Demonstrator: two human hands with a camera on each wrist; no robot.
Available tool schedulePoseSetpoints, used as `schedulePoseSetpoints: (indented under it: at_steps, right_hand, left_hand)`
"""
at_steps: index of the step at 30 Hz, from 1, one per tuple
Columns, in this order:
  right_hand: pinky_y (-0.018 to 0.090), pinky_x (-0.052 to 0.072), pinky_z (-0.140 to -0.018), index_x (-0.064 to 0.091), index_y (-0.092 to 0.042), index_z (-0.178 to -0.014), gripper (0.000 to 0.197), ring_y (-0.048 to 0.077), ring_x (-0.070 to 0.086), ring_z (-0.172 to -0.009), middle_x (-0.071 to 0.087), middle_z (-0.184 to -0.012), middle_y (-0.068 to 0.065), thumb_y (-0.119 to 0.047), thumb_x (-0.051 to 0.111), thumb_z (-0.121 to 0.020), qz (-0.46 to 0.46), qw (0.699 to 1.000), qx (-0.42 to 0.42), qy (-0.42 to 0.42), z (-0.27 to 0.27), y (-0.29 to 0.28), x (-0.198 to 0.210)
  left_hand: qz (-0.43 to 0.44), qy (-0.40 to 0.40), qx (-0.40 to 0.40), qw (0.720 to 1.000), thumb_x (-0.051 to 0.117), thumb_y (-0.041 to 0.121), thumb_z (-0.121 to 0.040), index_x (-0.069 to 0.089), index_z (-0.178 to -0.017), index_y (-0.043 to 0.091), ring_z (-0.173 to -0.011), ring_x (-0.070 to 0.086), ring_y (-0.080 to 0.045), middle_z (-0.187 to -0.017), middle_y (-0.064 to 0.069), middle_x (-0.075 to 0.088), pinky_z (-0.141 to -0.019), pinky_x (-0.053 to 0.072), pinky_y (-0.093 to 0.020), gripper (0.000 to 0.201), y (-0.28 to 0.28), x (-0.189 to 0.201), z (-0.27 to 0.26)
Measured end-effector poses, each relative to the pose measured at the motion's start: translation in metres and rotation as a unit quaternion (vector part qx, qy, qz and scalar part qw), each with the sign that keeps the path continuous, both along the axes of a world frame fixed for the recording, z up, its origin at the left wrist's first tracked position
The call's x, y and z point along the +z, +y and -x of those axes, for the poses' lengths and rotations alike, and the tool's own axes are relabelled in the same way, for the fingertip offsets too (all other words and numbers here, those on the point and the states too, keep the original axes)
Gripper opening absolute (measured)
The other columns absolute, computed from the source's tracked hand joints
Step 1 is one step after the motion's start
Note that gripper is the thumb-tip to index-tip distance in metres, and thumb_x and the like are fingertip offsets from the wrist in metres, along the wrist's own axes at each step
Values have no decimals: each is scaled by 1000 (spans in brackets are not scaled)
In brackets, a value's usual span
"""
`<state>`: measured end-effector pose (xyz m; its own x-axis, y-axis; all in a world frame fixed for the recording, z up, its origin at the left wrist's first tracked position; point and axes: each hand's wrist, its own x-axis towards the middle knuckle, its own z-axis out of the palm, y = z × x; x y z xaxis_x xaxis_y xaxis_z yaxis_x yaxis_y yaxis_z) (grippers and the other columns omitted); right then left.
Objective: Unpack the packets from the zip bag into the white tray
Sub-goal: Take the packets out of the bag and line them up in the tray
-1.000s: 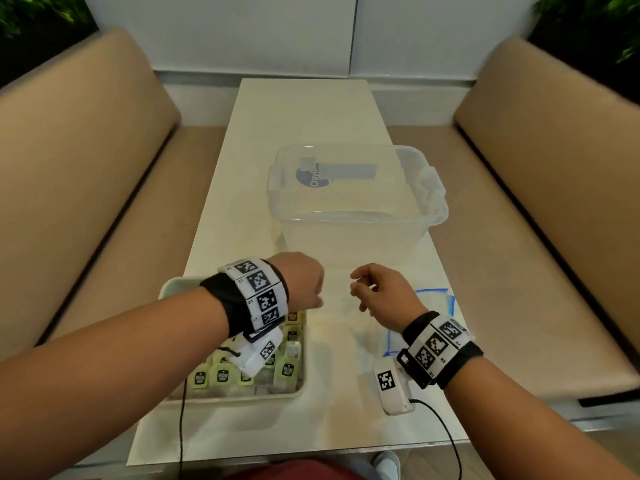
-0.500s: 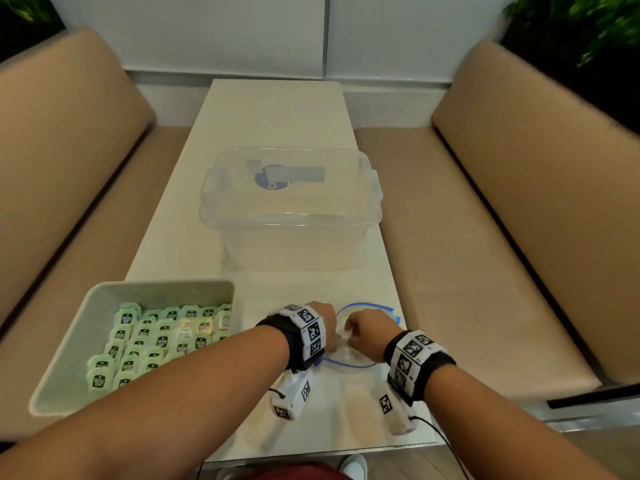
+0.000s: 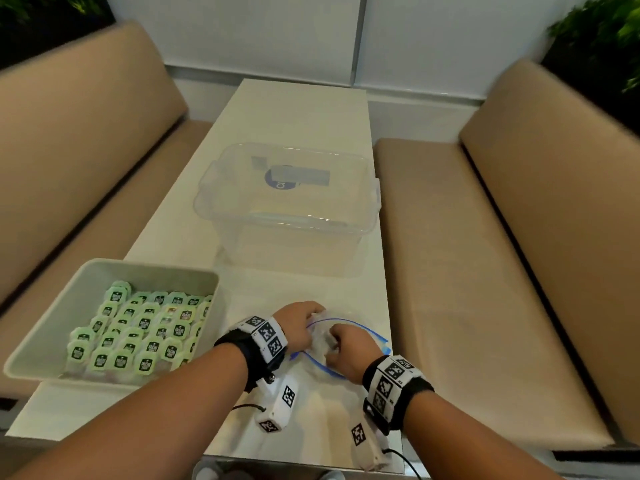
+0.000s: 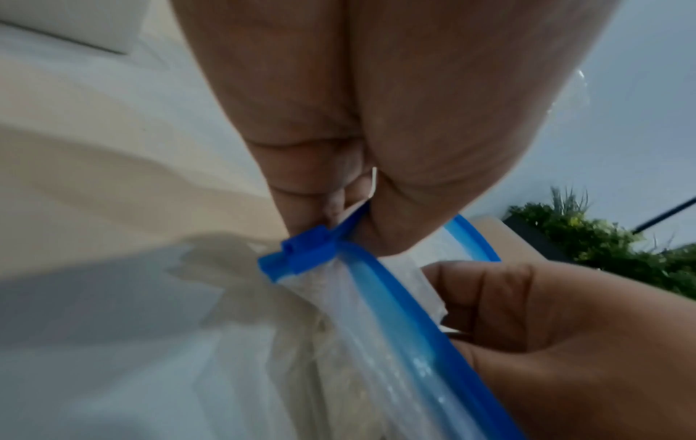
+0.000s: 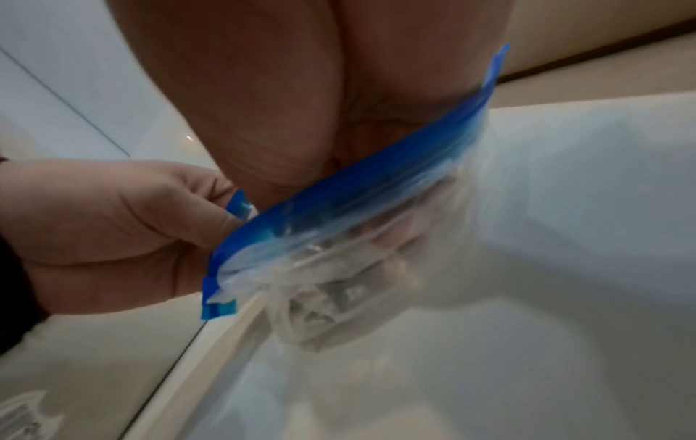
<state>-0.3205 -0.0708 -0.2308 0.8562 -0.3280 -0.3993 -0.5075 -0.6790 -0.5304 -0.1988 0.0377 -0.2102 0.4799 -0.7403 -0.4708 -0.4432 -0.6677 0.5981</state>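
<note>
With many green-labelled packets (image 3: 138, 337) already lying in the white rectangular tray (image 3: 41, 344), both hands' fingers (image 4: 316, 184) are pinching the clear, blue-zippered plastic bag (image 3: 346, 341), seemingly near-empty, between them.

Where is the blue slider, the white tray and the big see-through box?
blue slider (image 4: 301, 248): left wrist view, on the slider's middle.
white tray (image 3: 62, 299): head view, on its bare left inner wall.
see-through box (image 3: 287, 249): head view, on its near front wall.
</note>
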Motion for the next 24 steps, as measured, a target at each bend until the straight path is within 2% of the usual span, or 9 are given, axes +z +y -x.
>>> schedulePoseSetpoints:
  at_steps: [4,6,7,9,12,14,18,21,24]
  right_hand:
    - [19,31,-57,43,-28,-75,24,15,47,-68,45,-68,-13,-11,58,-84,-30,999,-2,-38,3,-3,-3]
    - [19,36,-59,43,-29,-71,28,14,49,-68,48,-68,-13,-10,57,-84,-38,998,-9,-50,4,-6,-3]
    - [21,41,-62,42,-31,-68,31,14,50,-68,49,-68,-11,-8,56,-84,-46,997,-18,-55,4,-7,-5]
    - [26,46,-68,44,-32,-69,32,15,55,-72,54,-72,-10,-6,55,-85,-59,996,-28,-66,4,-10,-7]
    - [15,39,-68,52,-30,-86,27,10,56,-81,59,-87,-7,-4,53,-88,-75,994,-11,-74,6,-11,-6]
    - [14,41,-69,55,-28,-96,26,9,56,-82,62,-95,-4,-3,50,-91,-88,993,-13,-83,8,-11,-4]
    - [32,56,-81,61,-29,-102,26,16,64,-90,67,-103,1,-7,49,-94,-132,975,-90,-153,11,-13,0]
    - [33,57,-80,62,-30,-101,27,15,65,-88,68,-100,-1,-7,51,-92,-163,961,-121,-187,13,-18,4]
    - [33,59,-78,63,-32,-101,29,12,67,-84,69,-96,-5,-5,54,-91,-197,947,-144,-207,15,-22,7]
  left_hand:
    - [45,54,64,995,66,17,-68,52,-129,25,-94,66,-26,-108,-8,67,-85,55,-36,64,3,-2,2]
    - [54,56,75,994,68,12,-75,52,-131,23,-89,66,-25,-106,-11,68,-80,55,-32,59,4,-5,3]
    - [56,46,81,994,67,10,-79,53,-130,21,-87,65,-23,-106,-11,68,-78,54,-29,54,5,-7,4]
    - [55,13,96,994,66,10,-82,56,-127,20,-93,64,-21,-107,-8,68,-83,52,-29,47,7,-13,6]
    - [46,-32,117,992,65,12,-83,58,-124,22,-87,61,-19,-100,-3,66,-79,49,-24,42,9,-18,10]
    - [39,-46,125,990,64,13,-85,57,-122,24,-83,59,-18,-95,-1,64,-76,49,-24,39,9,-19,11]
    - [17,-76,126,989,61,14,-87,55,-123,26,-85,59,-19,-94,2,61,-78,49,-26,38,6,-21,11]
    - [1,-98,111,989,64,17,-86,52,-125,27,-96,61,-19,-107,1,62,-86,50,-30,42,4,-16,13]
    - [6,-171,98,980,70,20,-78,48,-125,32,-106,52,-18,-116,4,51,-90,49,-34,53,2,-4,17]
